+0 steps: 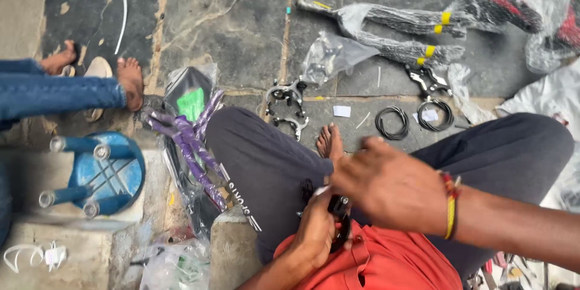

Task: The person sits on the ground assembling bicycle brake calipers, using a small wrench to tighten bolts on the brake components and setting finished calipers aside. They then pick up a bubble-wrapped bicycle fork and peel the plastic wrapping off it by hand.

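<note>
black brake part (338, 214), a small metal piece, sits low in the person's lap, between the grey trouser legs and just above the orange shirt hem (386, 263). the left hand (314, 232) comes up from the near side and is clenched around it, fingers wrapped on its left edge. the right hand (389, 187) hovers directly over and slightly to the right of the part, closer to the camera, fingers spread loosely and blurred; whether it grips anything cannot be told. the part's long axis seems to run near to far, though most of it is hidden by both hands. so the left hand is the one on it, the right just above.

on the stone floor (241, 30) beyond the knees lie silver brake calipers (287, 99), two black cable coils (393, 122), and clear plastic bags (332, 54) holding metal fittings. long bagged parts with yellow bands (399, 30) lie far right. purple wrapped tubes (190, 145) rest in a bag at the left, beside an upturned blue stool (103, 172). another person's feet and denim leg (60, 90) are at far left.
</note>
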